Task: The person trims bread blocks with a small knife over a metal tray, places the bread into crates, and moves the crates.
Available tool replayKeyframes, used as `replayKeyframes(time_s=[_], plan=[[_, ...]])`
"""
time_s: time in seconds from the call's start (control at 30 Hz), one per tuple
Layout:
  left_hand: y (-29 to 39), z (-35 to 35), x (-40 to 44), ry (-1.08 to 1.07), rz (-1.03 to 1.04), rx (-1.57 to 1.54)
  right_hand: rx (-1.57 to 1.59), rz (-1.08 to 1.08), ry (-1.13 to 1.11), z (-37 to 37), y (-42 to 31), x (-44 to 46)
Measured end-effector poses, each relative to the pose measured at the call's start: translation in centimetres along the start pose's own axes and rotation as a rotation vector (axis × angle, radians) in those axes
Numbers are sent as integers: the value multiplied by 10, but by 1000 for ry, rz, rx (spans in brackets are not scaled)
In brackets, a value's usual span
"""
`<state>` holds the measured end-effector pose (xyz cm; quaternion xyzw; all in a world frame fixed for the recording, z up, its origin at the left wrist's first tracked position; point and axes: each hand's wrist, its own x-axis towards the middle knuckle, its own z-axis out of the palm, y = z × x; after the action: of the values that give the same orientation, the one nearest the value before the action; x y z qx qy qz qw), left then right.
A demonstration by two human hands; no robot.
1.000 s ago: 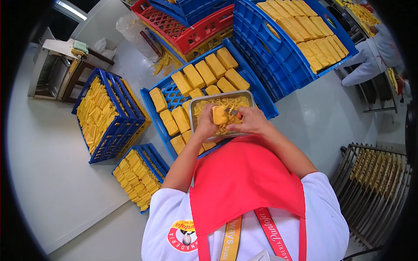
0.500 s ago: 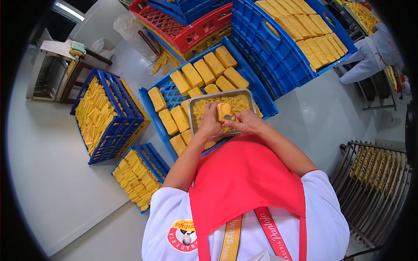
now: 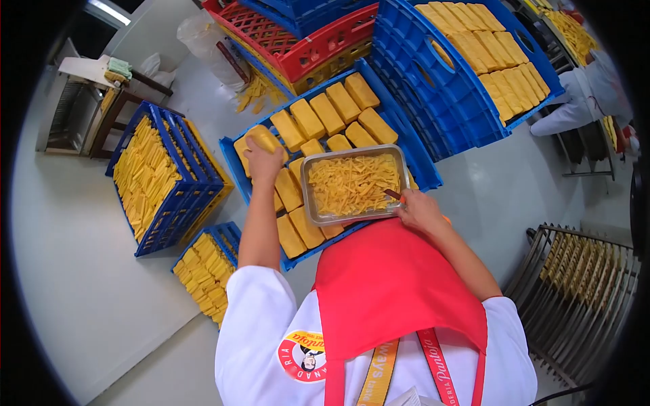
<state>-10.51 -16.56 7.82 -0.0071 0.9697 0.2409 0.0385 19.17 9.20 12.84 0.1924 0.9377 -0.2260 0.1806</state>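
My left hand [image 3: 265, 164] is closed around a yellow bread loaf [image 3: 263, 138] at the left end of the blue crate [image 3: 229, 150]. Other yellow loaves [image 3: 308, 120] lie in rows in that crate. A metal pan [image 3: 307, 189] rests over the crate's near side, filled with thin yellow trimmings [image 3: 355, 179]. At the pan's right edge, my right hand [image 3: 421, 211] grips a small knife [image 3: 393, 195] with an orange handle, its blade over the trimmings. Part of the handle is hidden by the fingers.
A tall blue crate [image 3: 433, 88] full of loaves stands at the right, and red [image 3: 325, 51] and yellow crates are stacked behind. Crates of yellow sticks [image 3: 145, 179] stand on the left. A metal rack [image 3: 582, 277] is at the lower right. Another person's sleeve [image 3: 569, 105] shows far right.
My left hand has moved from over the pan to the crate's left end, holding a loaf there. My right hand has drawn back to the pan's right edge with the knife.
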Motion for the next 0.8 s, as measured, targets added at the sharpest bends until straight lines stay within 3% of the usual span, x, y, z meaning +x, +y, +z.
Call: replayKeyframes(time_s=[0.07, 0.1, 0.17, 0.2, 0.23, 0.3, 0.37, 0.47, 0.5, 0.57, 0.63, 0.7, 0.73, 0.77, 0.8], plan=[[-10, 12, 22, -77, -69, 266, 28, 34, -24, -3, 3, -6], [-12, 20, 29, -87, -60, 259, 23, 49, -21, -4, 5, -9], [-14, 38, 40, 57, 310, 358, 60, 93, -30, -6, 10, -15], [-9, 45, 50, -49, 398, 153, 58, 110, -28, -9, 10, -18], [-2, 55, 53, -60, 408, 146, 79, 125, -27, -13, 8, -22], [12, 77, 56, -260, 254, 196, 99, 151, -24, -13, 9, -28], [16, 90, 59, -279, 247, 224, 139, 149, -48, -12, 12, -34], [30, 83, 56, -401, 17, 88, 153, 202, -52, -14, 15, -46], [27, 87, 58, -406, 23, 87, 153, 209, -49, -13, 17, -49], [19, 94, 59, -211, -72, 84, 206, 192, -6, -11, 21, -55], [21, 77, 54, -210, -184, -30, 267, 253, -20, -17, 19, -55], [2, 78, 57, -81, -164, -394, 331, 304, -35, -15, 22, -51], [39, 23, 22, -271, -267, -712, 367, 245, 33, -7, 29, -47], [38, 14, 10, -262, -264, -709, 401, 186, 102, -3, 33, -43], [36, 8, 1, -418, -207, -870, 404, 178, 102, -6, 31, -38]])
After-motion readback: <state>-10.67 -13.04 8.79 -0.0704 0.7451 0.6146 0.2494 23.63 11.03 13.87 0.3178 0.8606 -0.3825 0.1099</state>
